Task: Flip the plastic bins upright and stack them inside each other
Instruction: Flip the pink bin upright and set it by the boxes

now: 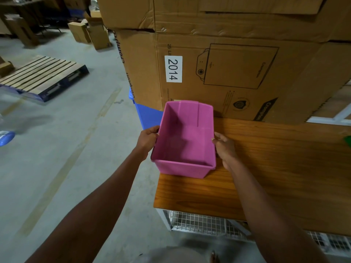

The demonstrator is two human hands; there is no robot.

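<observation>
A pink plastic bin (185, 141) sits upright with its mouth facing up, at the left end of a wooden table top (275, 168). My left hand (149, 138) grips its left rim and my right hand (225, 148) grips its right rim. The bin is empty inside. Behind it, a blue bin (146, 114) shows partly, wedged under the big cardboard box; I cannot tell which way up it stands. A green object (348, 141) peeks in at the right edge of the table.
A large cardboard box (237, 76) labelled 2014 stands on the table right behind the pink bin, with another stacked above. A wire cage (199, 223) sits under the table. On the concrete floor to the left lies a wooden pallet (41, 76), with more cartons (89, 32) farther back.
</observation>
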